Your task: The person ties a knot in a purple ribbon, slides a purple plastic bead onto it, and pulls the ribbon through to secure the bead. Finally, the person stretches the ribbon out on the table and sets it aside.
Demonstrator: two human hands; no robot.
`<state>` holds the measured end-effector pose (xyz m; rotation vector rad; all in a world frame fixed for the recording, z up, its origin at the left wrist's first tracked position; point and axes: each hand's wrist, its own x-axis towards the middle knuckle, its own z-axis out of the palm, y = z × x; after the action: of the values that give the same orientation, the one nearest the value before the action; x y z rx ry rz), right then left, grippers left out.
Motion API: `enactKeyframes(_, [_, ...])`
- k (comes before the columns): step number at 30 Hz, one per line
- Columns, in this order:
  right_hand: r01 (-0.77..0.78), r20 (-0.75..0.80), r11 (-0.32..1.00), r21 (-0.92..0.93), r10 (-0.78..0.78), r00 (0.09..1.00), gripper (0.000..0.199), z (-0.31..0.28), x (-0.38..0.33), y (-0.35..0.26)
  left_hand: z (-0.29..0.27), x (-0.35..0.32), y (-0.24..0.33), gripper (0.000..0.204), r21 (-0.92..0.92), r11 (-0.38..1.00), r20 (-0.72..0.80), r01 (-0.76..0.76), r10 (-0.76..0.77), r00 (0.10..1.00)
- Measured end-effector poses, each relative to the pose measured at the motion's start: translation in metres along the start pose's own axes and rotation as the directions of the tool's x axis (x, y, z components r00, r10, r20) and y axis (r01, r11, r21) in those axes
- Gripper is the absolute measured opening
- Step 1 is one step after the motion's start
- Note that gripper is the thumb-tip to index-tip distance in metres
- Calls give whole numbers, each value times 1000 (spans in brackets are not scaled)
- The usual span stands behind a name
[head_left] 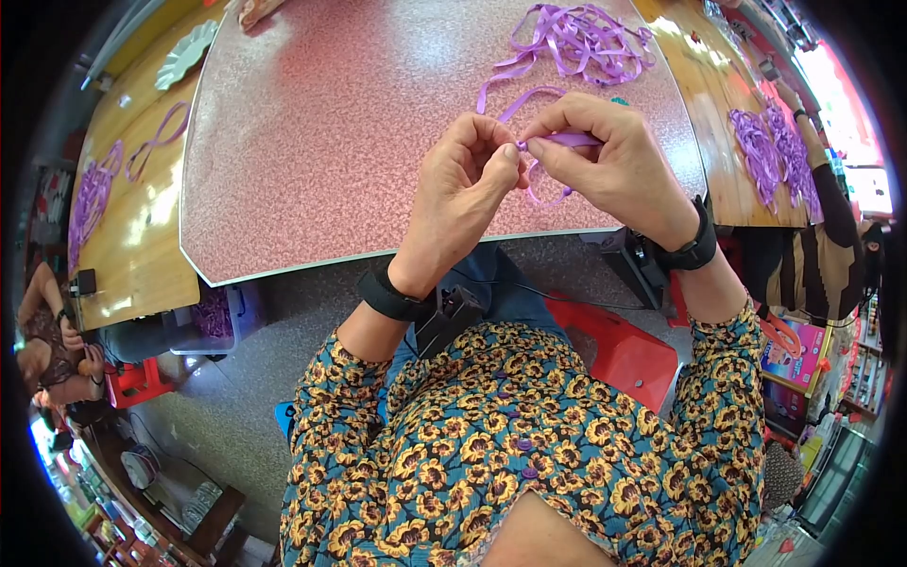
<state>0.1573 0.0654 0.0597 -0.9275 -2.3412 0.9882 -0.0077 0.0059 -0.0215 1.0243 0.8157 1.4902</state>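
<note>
Over the near part of the speckled pink table (312,170), both my hands are closed on a narrow purple ribbon (573,139). My left hand (463,189) pinches it between thumb and forefinger at what looks like a small knot. Right beside it, my right hand (614,165) pinches the same ribbon, with a stretch running through its curled fingers. A small loop of ribbon hangs below my fingertips. Another stretch curves away toward a loose purple ribbon pile (586,42) at the table's far right. Behind my right hand, a small teal thing (619,101) is partly hidden.
Wooden tables flank the pink one, with more ribbon on the left (93,194) and right (770,151). A white scalloped dish (186,54) lies at the far left. Other people sit at both sides. A red plastic stool (619,350) stands beneath, near my lap.
</note>
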Motion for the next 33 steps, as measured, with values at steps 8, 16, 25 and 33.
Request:
enactKeyframes(8, [62, -36, 998, 6, -62, 997, 10, 3, 1, 2, -2, 0, -2, 10, -11, 1000, -11, 4, -4, 1000])
enactKeyframes(16, [137, -123, 986, -90, -148, 981, 8, 8, 0, -1, -1, 0, -3, 10, -6, 1000, -15, 8, -8, 1000])
enactKeyframes(25, [45, -59, 993, 105, -39, 997, 7, 12, 1, -3, -5, -2, -1, 10, 28, 1000, -7, -11, 11, 1000])
enactKeyframes(33, [37, -82, 999, 5, -37, 996, 9, 15, 0, 1, -3, -3, -4, 11, 62, 998, -39, -11, 13, 999])
